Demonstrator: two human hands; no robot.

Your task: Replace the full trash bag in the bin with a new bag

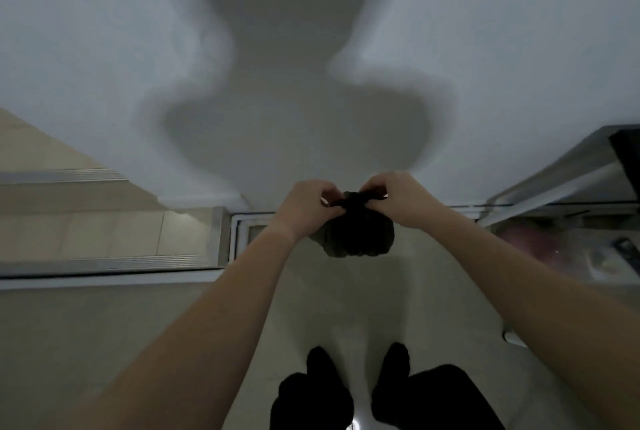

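A small dark trash bag (360,239) hangs in the air in front of me, bunched at its top. My left hand (304,204) pinches the gathered neck from the left. My right hand (398,197) pinches it from the right, so both hands meet at the bag's top. The bag's lower part bulges below my hands. No bin is in view.
A white wall (311,49) stands close ahead with my shadow on it. Tiled steps with metal edging (104,222) lie to the left. A glass-topped piece of furniture (571,222) is at the right. My dark-clad feet (360,377) stand on the pale floor.
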